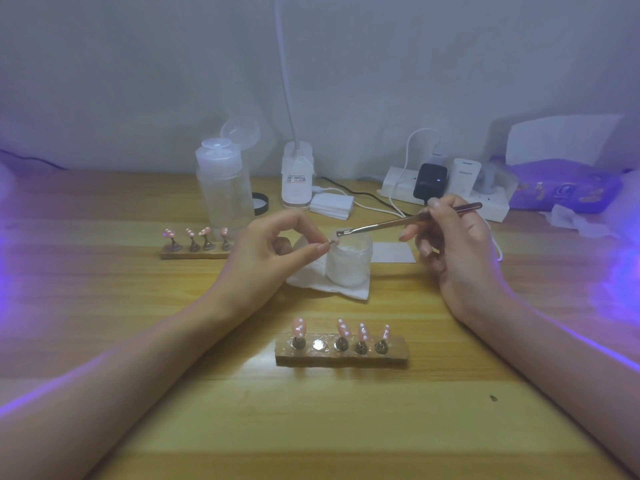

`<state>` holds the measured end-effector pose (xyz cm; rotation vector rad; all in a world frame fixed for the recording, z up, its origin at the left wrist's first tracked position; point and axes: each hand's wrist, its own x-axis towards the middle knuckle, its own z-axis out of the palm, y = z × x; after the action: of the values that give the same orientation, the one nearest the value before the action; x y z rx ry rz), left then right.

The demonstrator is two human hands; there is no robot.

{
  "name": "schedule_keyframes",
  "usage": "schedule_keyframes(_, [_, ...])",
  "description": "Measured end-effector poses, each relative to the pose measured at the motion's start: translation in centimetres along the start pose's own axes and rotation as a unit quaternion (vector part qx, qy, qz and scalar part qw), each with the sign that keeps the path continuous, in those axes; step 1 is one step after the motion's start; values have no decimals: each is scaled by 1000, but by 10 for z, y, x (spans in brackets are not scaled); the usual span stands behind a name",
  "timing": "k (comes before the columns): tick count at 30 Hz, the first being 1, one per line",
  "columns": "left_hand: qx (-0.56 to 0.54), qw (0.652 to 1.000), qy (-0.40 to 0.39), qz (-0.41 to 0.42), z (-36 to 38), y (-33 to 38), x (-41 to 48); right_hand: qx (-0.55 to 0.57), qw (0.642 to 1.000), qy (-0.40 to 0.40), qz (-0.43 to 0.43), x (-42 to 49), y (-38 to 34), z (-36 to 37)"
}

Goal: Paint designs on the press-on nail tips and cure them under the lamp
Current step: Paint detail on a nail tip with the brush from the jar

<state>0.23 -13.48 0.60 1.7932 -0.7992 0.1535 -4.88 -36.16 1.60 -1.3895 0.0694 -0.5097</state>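
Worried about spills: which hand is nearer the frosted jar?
Left. The left hand pinches a nail tip beside the jar; the right hand sits farther right, holding the brush.

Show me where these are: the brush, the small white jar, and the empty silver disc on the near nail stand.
brush [381,225], head view, middle of its metal shaft.
small white jar [349,265], head view, its front wall.
empty silver disc [319,344], head view, its shiny round top.
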Motion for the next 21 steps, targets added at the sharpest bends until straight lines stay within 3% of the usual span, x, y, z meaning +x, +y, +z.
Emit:
schedule_keyframes(4, [4, 1000, -1, 0, 0, 1, 0, 9, 999, -29, -9, -1, -1, 0])
schedule_keyframes(9, [2, 1000, -1, -3, 0, 1, 0, 0, 1000, 8, 16, 0, 0, 0])
schedule_keyframes(14, [-6, 1000, 3, -16, 0, 2, -1, 3, 999, -33, -13, -1, 0, 0])
schedule_keyframes(18, [-17, 999, 5, -32, 0, 2, -1, 4, 1000, 4, 12, 1, 1, -1])
schedule_keyframes(21, [-17, 999, 4, -32, 0, 3, -1, 23, 1000, -16, -7, 1, 1, -2])
